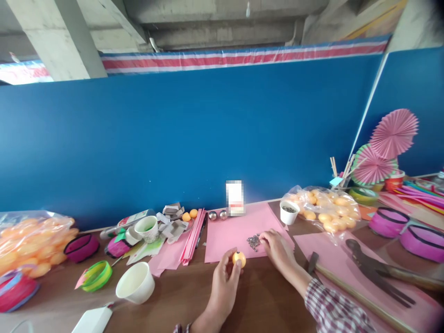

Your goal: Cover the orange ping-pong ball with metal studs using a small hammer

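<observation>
My left hand (224,284) is closed around an orange ping-pong ball (239,260) with a small dark spot near its top, held above the front edge of a pink paper sheet (229,236). On that sheet lies a pile of small shiny metal pieces (253,242), perhaps tacks. At the pile's right side are the bent fingertips of my right hand (275,249), pressed together; what is between them is too small to make out. Two shiny silver balls (212,215) rest at the back of the sheet. A white cup (289,212) holds more dark small pieces.
Plastic bags of orange balls stand at right (333,208) and left (27,240). Two hammers (374,268) lie across pink paper beside my right forearm. An empty white bowl (135,283) and rolls of tape (97,276) are at left. A blue partition (208,138) closes off the back.
</observation>
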### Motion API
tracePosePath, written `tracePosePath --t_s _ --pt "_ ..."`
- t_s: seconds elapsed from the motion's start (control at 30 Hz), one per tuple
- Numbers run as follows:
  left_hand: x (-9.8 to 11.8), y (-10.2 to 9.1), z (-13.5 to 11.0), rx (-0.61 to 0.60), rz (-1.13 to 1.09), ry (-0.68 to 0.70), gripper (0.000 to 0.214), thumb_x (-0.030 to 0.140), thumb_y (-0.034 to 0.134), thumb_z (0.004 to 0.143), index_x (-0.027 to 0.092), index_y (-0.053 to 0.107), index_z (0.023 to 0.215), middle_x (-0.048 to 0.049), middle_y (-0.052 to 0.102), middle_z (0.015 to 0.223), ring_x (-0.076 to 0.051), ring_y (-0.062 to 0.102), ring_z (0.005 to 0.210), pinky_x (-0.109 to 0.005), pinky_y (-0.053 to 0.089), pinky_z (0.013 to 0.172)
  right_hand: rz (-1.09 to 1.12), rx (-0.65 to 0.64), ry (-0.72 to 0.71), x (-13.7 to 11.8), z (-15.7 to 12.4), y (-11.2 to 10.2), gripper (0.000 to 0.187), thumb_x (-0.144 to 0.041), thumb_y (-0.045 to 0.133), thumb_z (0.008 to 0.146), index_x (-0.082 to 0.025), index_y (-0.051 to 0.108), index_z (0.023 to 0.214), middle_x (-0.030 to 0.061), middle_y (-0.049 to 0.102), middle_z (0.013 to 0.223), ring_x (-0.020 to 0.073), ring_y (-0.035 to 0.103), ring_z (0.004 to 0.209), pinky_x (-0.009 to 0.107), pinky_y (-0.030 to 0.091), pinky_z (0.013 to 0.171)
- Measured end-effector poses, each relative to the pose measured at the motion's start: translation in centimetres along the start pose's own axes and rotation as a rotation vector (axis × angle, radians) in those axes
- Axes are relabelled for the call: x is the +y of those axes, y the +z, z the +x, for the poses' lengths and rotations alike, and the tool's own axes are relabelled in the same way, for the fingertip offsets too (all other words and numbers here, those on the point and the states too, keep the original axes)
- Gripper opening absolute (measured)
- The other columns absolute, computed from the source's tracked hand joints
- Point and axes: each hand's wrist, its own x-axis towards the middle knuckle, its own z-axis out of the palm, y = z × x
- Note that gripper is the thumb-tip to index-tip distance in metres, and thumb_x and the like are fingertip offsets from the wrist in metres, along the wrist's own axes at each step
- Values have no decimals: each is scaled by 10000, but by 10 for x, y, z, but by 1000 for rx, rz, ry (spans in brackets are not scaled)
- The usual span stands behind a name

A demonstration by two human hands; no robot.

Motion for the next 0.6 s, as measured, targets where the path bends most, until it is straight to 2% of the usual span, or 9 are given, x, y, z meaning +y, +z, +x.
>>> tracePosePath --t_s 0.37,0.6 --pt "1 1 -1 20 -23 10 472 447 632 737 157 595 1107 -91 664 967 -210 633 844 -316 546 724 61 55 11 5 -5 -1 160 -228 390 827 -205 546 806 42 638 765 190 599 720 274 416 630" --pt "3 1 -2 -7 8 26 481 415 594 784 185 529 1202 -81 643 1018 -180 625 828 -304 539 739 113 66 16 5 -7 -1 161 -281 405 839 -219 547 797 31 646 810 183 604 723 269 422 615"
